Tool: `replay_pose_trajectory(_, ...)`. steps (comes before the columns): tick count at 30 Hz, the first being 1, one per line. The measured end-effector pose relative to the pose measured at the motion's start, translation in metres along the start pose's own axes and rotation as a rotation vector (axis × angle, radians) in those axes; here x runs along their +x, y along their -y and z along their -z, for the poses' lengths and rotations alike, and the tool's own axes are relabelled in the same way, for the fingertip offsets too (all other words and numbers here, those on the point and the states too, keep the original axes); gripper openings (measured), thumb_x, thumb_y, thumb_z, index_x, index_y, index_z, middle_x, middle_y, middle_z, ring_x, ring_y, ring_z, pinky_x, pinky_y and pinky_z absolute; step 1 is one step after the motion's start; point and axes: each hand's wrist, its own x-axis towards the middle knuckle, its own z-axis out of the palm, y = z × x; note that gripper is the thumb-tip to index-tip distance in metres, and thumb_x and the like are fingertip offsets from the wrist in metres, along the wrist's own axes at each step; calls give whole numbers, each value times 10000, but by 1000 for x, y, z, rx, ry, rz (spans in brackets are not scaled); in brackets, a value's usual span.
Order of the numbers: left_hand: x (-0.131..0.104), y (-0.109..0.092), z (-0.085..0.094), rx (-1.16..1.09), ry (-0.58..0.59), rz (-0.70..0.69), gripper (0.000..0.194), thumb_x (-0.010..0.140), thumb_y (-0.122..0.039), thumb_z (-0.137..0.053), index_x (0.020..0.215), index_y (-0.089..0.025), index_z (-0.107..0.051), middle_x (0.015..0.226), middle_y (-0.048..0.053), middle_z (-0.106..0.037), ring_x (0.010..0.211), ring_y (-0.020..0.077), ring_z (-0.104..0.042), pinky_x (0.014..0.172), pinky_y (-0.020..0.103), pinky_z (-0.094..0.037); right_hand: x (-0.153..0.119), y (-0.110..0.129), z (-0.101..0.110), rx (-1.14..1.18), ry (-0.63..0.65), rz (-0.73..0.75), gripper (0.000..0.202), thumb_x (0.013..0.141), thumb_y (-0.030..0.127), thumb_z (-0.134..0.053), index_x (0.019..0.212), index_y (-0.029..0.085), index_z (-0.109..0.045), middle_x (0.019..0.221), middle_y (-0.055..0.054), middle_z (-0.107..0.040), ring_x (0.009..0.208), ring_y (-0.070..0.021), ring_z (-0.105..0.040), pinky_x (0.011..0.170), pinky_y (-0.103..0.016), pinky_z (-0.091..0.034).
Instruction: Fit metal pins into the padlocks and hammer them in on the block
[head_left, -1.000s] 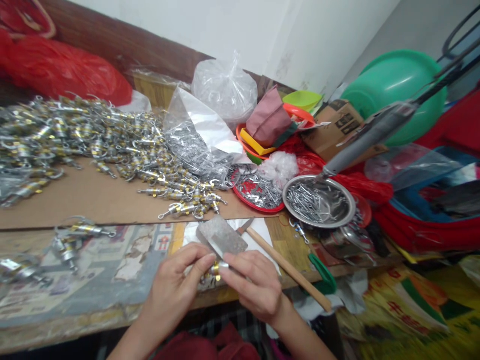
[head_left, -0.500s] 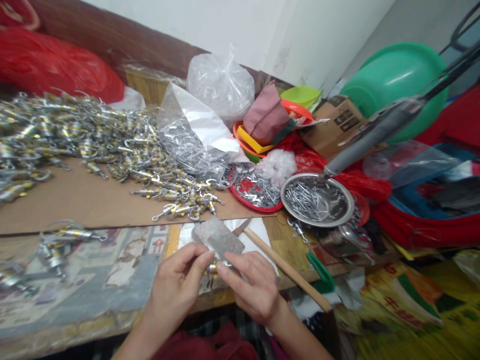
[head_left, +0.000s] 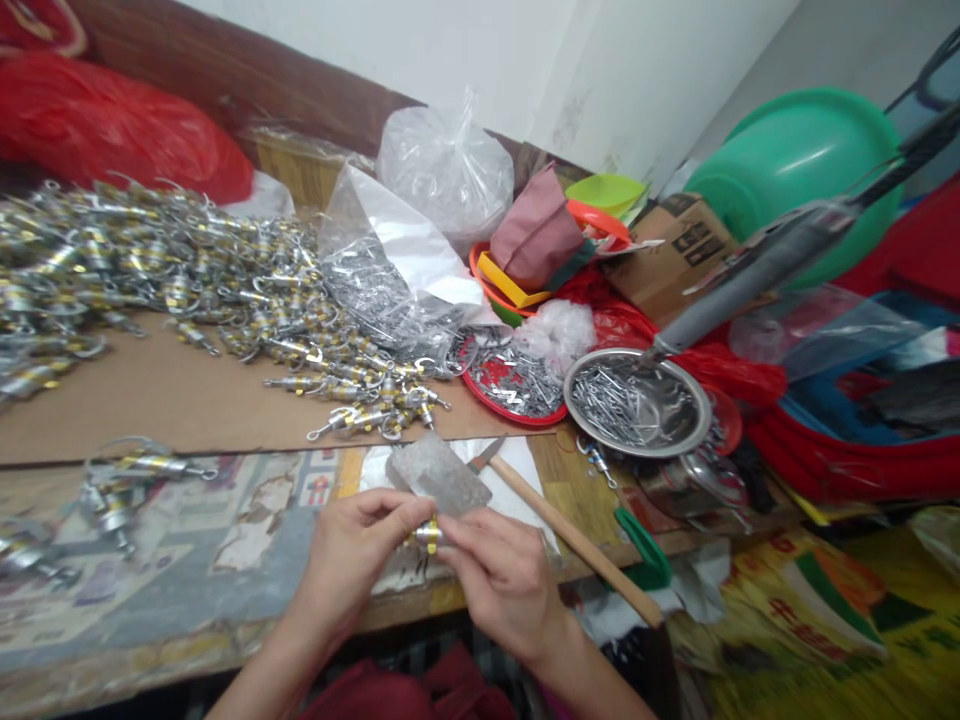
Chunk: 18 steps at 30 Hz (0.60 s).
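Between the fingertips of both hands is a small silver-and-gold metal fitting (head_left: 427,536), above the table's front edge. My left hand (head_left: 349,565) pinches its left end with thumb and forefinger. My right hand (head_left: 506,580) has its fingers closed on the right end, hiding that part. Just behind lies a grey metal block (head_left: 442,475) on white paper (head_left: 525,460). A tool with a dark pointed metal head and a long wooden handle (head_left: 574,530) slants beside my right hand. Similar fittings (head_left: 255,270) are heaped on cardboard (head_left: 150,390) at the left.
A red tray (head_left: 517,415) of small metal parts and a steel bowl (head_left: 694,425) of metal pins stand at the right, under a grey tool arm (head_left: 757,280). Plastic bags (head_left: 442,170) lie behind. Loose fittings (head_left: 116,510) rest at the near left. A green basin (head_left: 817,180) stands at back right.
My right hand's fingers have drawn closer together around the fitting, and more of its gold band now shows. The view has shifted slightly; the things on the table stay put.
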Motion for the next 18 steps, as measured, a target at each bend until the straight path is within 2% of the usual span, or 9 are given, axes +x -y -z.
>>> replay_pose_trajectory(3,-3,3,-7,-186,-27,132,212,582,-316,-708,675,-128,-683,640,29,-679,603,146,-583,612,264,-470,-3,-1,-1,20,8,-66,188,780,180,-522,908,170,-660,638,-31,-609,560,-123,-546,527,-220,-431)
replay_pose_trajectory(5,-8,3,-9,-240,-14,153,310,615,-334,-688,844,-127,-666,690,30,-673,637,147,-595,634,275,-484,-6,0,-3,51,-2,-113,180,769,184,-534,894,169,-662,614,-25,-601,530,-119,-532,496,-217,-414)
replay_pose_trajectory(9,-17,4,-6,-244,56,61,608,632,-275,-687,1185,-189,-451,762,1,-641,752,137,-597,695,235,-471,-13,4,-10,90,-33,-166,191,768,190,-535,912,167,-658,615,-24,-605,525,-119,-537,483,-213,-407)
replay_pose_trajectory(13,-16,7,0,-243,117,15,629,673,-245,-650,1219,-203,-340,752,-8,-608,743,125,-581,690,226,-469,-7,2,-5,50,63,-167,150,782,234,-546,841,190,-677,588,-3,-604,516,-112,-545,490,-206,-412)
replay_pose_trajectory(15,-13,8,1,-261,140,19,635,675,-237,-645,1217,-206,-314,723,-17,-592,712,130,-579,679,251,-480,7,-13,6,-23,61,-155,158,800,246,-534,783,198,-683,609,0,-622,549,-111,-563,531,-204,-432)
replay_pose_trajectory(18,-9,7,2,-282,174,18,659,670,-229,-648,1216,-221,-280,708,-27,-582,684,137,-587,667,282,-496,41,-57,30,-325,-96,-173,220,836,189,-455,893,167,-666,855,-51,-663,790,-143,-596,724,-238,-456)
